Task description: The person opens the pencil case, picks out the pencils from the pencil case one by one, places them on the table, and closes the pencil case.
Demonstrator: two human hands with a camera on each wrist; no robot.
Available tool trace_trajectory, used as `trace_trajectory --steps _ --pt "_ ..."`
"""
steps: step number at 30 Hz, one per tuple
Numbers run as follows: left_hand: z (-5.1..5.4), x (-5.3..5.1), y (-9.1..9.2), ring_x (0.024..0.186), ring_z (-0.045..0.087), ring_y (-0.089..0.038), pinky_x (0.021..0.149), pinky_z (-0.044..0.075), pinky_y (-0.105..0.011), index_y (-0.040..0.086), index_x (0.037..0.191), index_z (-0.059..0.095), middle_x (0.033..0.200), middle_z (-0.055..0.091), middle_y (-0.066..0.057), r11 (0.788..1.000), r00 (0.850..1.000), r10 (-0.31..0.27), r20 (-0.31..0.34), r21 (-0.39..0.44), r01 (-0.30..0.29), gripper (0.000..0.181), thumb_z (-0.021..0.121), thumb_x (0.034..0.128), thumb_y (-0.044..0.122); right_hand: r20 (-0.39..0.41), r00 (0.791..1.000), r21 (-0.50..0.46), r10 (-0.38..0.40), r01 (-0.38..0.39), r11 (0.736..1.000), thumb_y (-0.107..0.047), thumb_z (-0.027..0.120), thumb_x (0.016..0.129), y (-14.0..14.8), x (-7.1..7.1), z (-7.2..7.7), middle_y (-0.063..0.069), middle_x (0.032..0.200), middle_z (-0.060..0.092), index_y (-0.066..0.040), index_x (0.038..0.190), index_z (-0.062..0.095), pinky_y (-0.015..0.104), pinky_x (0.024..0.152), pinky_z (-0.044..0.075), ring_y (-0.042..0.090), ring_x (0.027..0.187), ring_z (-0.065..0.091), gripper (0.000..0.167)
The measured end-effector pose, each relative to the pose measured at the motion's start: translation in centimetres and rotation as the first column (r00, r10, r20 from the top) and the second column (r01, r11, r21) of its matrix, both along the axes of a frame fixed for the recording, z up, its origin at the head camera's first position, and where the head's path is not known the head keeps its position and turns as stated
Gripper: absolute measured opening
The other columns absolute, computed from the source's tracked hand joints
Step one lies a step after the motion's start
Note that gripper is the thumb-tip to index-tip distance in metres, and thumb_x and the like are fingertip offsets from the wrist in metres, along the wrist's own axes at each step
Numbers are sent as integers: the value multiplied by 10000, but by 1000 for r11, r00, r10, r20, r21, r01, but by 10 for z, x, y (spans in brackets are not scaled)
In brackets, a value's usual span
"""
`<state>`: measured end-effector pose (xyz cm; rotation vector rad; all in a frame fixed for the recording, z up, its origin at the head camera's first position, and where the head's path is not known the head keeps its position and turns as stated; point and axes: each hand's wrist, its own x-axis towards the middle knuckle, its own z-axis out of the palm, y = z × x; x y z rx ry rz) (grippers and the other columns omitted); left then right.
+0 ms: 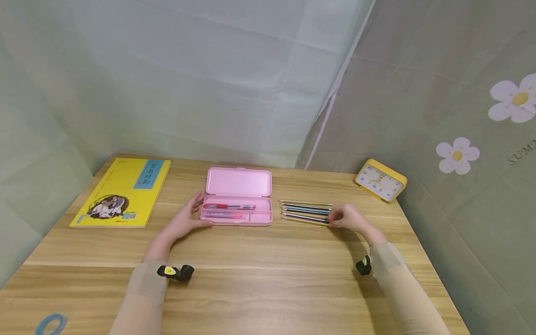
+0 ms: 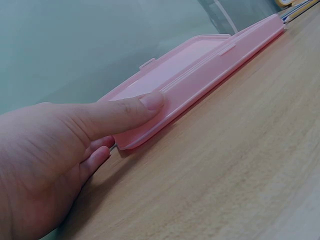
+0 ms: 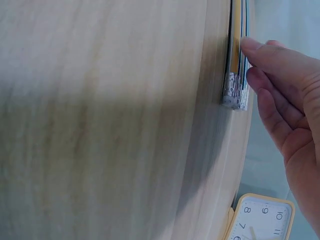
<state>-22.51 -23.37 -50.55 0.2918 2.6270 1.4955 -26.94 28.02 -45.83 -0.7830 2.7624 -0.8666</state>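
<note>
A pink pencil case [image 1: 239, 197] lies with its lid up. In its tray are a red-capped pen [image 1: 216, 206] and a clear pen with a pink-red part [image 1: 226, 214]. My left hand [image 1: 186, 220] holds the case's left end, its thumb [image 2: 135, 111] along the front wall and the other fingers round the end. To the right of the case several striped pencils [image 1: 305, 210] lie side by side, points to the left. My right hand [image 1: 348, 217] pinches at their blunt ends, thumb and forefinger on a pencil [image 3: 235, 60]; which pencils it touches is partly hidden.
A yellow book [image 1: 125, 190] lies at the back left. The yellow alarm clock [image 1: 381, 180] stands at the back right, beyond my right hand. A blue ring, perhaps tape [image 1: 51, 324], sits at the front left. Cloth [image 1: 209, 93] hangs around the wooden table [image 1: 259, 279].
</note>
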Motion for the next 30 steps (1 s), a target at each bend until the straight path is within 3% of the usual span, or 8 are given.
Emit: trace_trajectory --steps 5,12,17,24,30 --pt "0 0 0 1397 301 -512 1163 249 -624 5 1561 39 1585 221 -266 1000 1000 1 4 -3 -1 1112 801 814 319 10 999 -11 -34 34 999 -91 806 771 -8 -3 1 11 755 721 -69 809 710 186 604 515 7 640 585 106" --pt "1 1 0 1398 299 -512 1166 244 -622 -6 1558 40 1585 221 -267 1000 1000 0 5 10 0 1112 806 810 299 -68 995 -62 -71 67 996 -115 791 797 -29 -9 6 28 789 731 -62 842 729 210 655 533 59 697 625 93" --pt "0 1 0 1399 303 -507 1169 241 -618 -6 1558 48 1586 220 -266 1000 1000 1 3 9 -1 1109 804 811 311 -77 991 -120 -105 95 988 -130 789 810 -48 -20 12 63 845 752 -53 899 750 210 690 547 115 750 675 124" --pt "1 1 -1 1402 304 -501 1171 246 -612 5 1560 58 1587 224 -262 1000 1000 3 2 11 -3 1100 800 814 323 24 998 -226 -61 65 972 -70 752 835 -80 -38 19 179 999 739 22 1057 721 233 755 562 212 867 697 243" --pt "1 2 0 1400 308 -499 1167 252 -613 8 1561 66 1586 231 -257 1000 1000 8 4 6 -8 1102 803 809 334 102 995 -297 -3 34 954 14 702 853 -106 -53 23 293 1166 659 97 1202 623 406 925 565 390 1049 655 368"
